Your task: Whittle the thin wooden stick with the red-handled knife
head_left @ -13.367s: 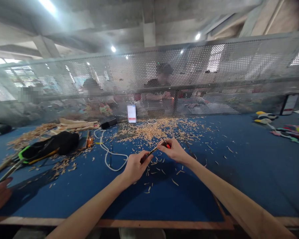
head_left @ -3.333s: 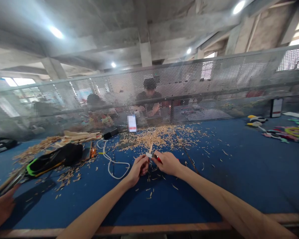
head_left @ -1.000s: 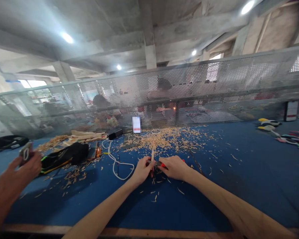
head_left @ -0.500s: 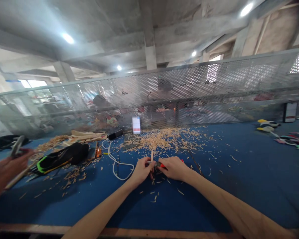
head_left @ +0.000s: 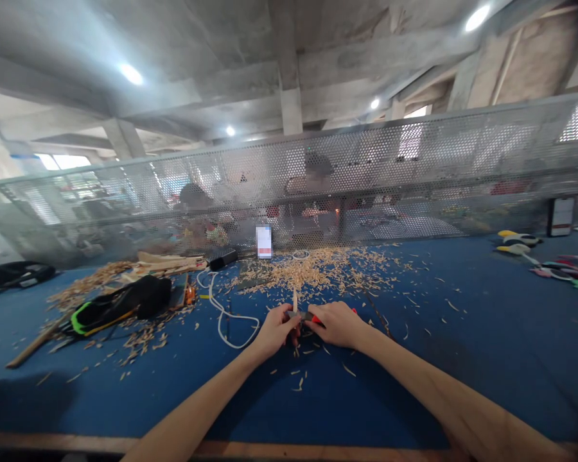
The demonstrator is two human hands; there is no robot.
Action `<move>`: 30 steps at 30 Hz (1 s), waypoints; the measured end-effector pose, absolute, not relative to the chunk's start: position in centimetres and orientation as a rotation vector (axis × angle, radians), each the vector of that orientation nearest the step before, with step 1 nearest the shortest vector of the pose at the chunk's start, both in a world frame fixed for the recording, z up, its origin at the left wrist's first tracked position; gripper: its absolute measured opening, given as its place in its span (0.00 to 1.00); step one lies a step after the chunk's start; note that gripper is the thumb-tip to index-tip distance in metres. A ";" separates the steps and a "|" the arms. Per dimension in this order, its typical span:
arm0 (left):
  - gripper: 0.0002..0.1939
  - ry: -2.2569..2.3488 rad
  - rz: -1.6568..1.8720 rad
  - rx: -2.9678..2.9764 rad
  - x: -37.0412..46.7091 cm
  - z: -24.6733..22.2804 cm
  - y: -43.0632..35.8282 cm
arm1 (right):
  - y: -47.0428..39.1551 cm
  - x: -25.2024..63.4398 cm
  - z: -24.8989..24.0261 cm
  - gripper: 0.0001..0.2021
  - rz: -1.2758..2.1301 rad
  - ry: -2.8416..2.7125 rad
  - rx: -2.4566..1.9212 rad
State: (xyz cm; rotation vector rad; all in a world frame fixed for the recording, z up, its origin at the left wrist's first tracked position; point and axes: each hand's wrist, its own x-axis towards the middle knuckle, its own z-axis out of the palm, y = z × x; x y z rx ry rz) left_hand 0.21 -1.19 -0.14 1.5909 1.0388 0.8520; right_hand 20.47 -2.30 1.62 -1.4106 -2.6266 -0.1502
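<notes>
My left hand point(head_left: 275, 330) is closed around a slim, pale stick of wood point(head_left: 295, 300), whose pointed end sticks up away from me. In my right hand point(head_left: 338, 324) is a knife point(head_left: 313, 318) with a red and black handle, gripped with the fingers wrapped round it. The knife's grey blade lies across the stick, by my left thumb. Both hands are close together just above the blue table surface point(head_left: 366, 398). My fingers hide the lower part of the stick.
Wood shavings point(head_left: 313, 273) cover the table beyond my hands. To the left lie a white cable point(head_left: 220, 307), a black and green bag-like item point(head_left: 125, 305) and a wooden stick point(head_left: 38, 346). A phone point(head_left: 264, 242) leans on the perforated metal screen point(head_left: 385, 167). Scissors-like tools point(head_left: 517, 242) lie right.
Another person's hand with a grey metal tool has withdrawn from the left, leaving only a sliver at the edge. My hands have barely moved; the blade has shifted slightly on the stick.
</notes>
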 end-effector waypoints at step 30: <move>0.24 1.039 0.788 1.584 -0.1 -0.1 -1.1 | -2.6 20.3 1.8 0.16 -0.128 -2.498 -1.507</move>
